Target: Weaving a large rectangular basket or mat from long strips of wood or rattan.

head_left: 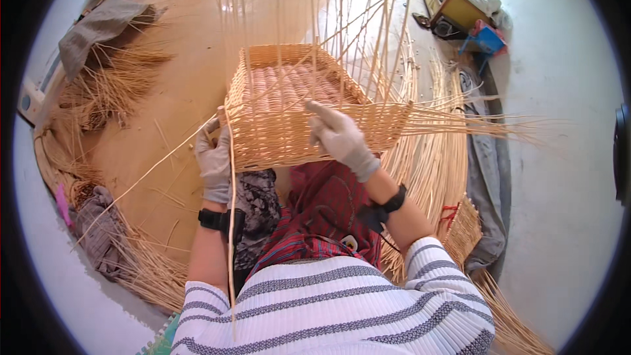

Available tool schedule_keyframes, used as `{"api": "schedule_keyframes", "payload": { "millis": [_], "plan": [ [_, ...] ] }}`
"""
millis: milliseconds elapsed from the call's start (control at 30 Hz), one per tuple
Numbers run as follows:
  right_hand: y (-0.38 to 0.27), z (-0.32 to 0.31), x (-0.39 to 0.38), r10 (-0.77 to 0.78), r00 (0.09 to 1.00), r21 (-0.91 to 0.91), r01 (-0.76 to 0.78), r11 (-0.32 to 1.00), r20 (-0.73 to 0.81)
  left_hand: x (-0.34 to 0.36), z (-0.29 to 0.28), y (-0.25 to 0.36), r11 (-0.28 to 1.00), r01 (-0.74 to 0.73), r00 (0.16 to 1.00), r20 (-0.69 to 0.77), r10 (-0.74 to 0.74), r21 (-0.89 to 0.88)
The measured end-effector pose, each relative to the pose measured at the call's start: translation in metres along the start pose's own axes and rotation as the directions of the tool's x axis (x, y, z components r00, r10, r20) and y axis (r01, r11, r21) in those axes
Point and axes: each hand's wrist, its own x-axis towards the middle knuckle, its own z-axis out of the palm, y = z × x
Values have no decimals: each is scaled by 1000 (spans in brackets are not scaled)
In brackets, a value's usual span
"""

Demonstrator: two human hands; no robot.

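Far left I see a grey cloth [98,26] on the tan floor [177,92], loose straw-coloured canes [112,92] piled under it, and a second crumpled grey rag [98,230] lower down near the wall edge.

Next, my left hand [214,154], in a grey glove, sits at the left corner of the wicker basket [289,125]. Fingers are curled closed around a thin cane [230,210] that runs down past my wrist; the hand also presses against the basket's side wall. Black wristband [211,219] on that forearm.

The basket is centre frame, rectangular, half woven, resting on my lap above the red plaid fabric [315,217], tilted so I look into its ribbed bottom. Many upright stakes [315,6] rise from its rim toward the top of the frame.

My right hand [340,138], gloved too, lies on the near wall of the basket, right of centre. It is mostly open: index finger stretched out along the rim, other fingers loosely bent against the weave. I can't tell if it pinches a strand. Black band [393,200] on this wrist as well.

Right of the basket, long unwoven canes [460,125] fan out sideways. Beyond them a grey garment [483,177] lies along the wall, with a blue stool [488,38] and clutter at the top right.
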Motion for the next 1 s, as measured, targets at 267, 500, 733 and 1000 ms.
{"api": "schedule_keyframes", "payload": {
  "millis": [267, 500, 733, 1000],
  "plan": [
    [-67, 26, 88, -292, 943, -228, 253, 940, -160, 18, -32, -15, 987, -94, 995, -18, 97, 132],
    [-94, 39, 97, -320, 940, -744, 130, 655, -118, 24, -35, -20, 908, -233, 971, 30, 238, 347],
    [-53, 52, 113, -316, 897, -332, 209, 920, -309, 33, -27, -38, 916, -320, 947, 112, 301, 243],
    [-123, 77, 165, -300, 936, 565, 352, 747, -186, 53, -41, -35, 913, -405, 909, 126, 398, 39]
  ]
}}
